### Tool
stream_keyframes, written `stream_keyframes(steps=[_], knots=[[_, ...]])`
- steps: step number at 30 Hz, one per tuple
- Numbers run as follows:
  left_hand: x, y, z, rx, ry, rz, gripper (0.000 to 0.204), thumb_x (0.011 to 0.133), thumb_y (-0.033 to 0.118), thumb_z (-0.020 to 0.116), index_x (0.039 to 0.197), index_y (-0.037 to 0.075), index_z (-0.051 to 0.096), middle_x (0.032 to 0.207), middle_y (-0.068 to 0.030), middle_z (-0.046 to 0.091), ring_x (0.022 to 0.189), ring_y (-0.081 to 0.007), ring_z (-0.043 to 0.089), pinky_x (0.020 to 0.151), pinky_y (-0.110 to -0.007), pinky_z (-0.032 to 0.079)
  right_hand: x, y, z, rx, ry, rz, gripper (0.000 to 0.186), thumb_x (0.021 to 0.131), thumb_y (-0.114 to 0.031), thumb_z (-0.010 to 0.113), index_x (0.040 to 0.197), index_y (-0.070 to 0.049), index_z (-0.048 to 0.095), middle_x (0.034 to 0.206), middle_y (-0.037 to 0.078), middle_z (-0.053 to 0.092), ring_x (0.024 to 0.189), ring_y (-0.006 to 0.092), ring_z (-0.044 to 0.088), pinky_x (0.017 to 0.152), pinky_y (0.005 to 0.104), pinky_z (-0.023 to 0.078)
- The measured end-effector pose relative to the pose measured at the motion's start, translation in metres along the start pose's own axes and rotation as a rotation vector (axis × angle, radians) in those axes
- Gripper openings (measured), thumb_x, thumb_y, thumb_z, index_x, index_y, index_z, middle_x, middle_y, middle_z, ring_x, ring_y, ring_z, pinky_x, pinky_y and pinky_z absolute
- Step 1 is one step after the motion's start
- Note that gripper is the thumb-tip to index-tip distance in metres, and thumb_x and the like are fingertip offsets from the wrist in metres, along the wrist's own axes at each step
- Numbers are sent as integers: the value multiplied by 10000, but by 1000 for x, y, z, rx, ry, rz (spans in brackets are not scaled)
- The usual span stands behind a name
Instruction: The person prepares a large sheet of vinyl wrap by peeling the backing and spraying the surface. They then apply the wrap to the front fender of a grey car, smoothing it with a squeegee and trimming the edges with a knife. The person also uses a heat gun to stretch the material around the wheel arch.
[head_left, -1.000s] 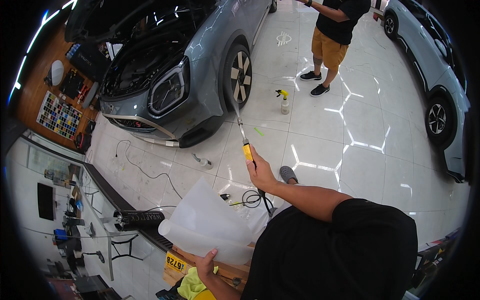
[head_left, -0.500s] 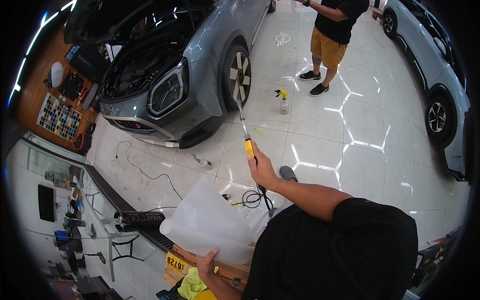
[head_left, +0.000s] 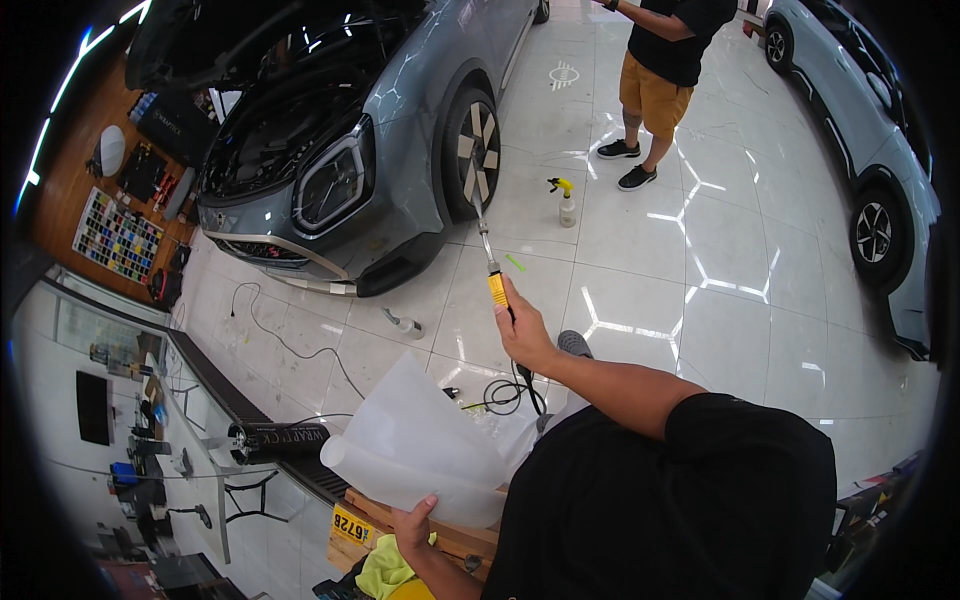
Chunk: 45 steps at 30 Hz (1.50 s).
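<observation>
My right hand (head_left: 525,335) grips the yellow handle of a metal-tipped wand (head_left: 490,262), which points up toward the front wheel (head_left: 470,155) of a grey car, with a faint spray at its nozzle. My left hand (head_left: 415,525) holds a translucent white sheet (head_left: 410,435), partly rolled along one edge. Beneath the sheet is a wooden surface (head_left: 455,545) with a yellow plate (head_left: 352,525) and a lime cloth (head_left: 385,568). The car's hood is raised over its open engine bay (head_left: 265,120).
A person (head_left: 665,70) stands beside the car. A spray bottle (head_left: 567,205), another bottle (head_left: 408,325), cables (head_left: 315,350) and a coiled hose (head_left: 505,398) lie about the floor. A black roll (head_left: 275,440) is left of the sheet, near a white table (head_left: 195,495). Another car (head_left: 870,200) is at right.
The wand in my right hand has shifted slightly left and upward. The sheet and my left hand are almost unmoved.
</observation>
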<state>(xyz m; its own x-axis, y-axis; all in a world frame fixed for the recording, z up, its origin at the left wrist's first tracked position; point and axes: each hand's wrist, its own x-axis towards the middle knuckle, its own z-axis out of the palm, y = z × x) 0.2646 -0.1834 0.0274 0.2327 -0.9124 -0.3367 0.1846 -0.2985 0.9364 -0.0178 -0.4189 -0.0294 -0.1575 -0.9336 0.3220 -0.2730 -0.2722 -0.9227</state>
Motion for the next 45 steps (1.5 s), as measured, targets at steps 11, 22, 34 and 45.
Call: stream_keyframes(steps=[11, 22, 34, 45], knots=[[-4, 3, 5, -6, 12, 17, 708, 657, 118, 791, 1272, -27, 472, 1173, -119, 560, 1075, -252, 540, 961, -365, 419, -8, -6, 1, 2, -49, 41, 569, 947, -156, 481, 1445, 32, 280, 833, 237, 551, 771, 368, 564, 730, 427, 453], [-4, -2, -1, -5, 6, 24, 698, 657, 129, 795, 1260, -33, 483, 1160, -119, 565, 1066, -251, 542, 961, -359, 419, -14, -12, 0, -17, -109, 105, 557, 957, -154, 488, 1447, 31, 298, 923, 231, 584, 819, 328, 591, 786, 358, 474], [-1, -5, -2, 7, 16, 10, 736, 649, 145, 802, 1278, -38, 466, 1172, -122, 562, 1070, -255, 542, 965, -357, 417, -27, -3, 9, -35, -95, 13, 554, 947, -170, 486, 1426, 38, 302, 849, 254, 562, 790, 395, 573, 736, 441, 457], [20, -11, 8, 25, -29, -75, 724, 652, 91, 795, 1287, -24, 466, 1187, -122, 564, 1077, -252, 543, 963, -359, 424, 39, 2, -31, -12, -59, 124, 535, 949, -206, 478, 1425, 2, 351, 854, 255, 593, 769, 383, 604, 718, 409, 479]])
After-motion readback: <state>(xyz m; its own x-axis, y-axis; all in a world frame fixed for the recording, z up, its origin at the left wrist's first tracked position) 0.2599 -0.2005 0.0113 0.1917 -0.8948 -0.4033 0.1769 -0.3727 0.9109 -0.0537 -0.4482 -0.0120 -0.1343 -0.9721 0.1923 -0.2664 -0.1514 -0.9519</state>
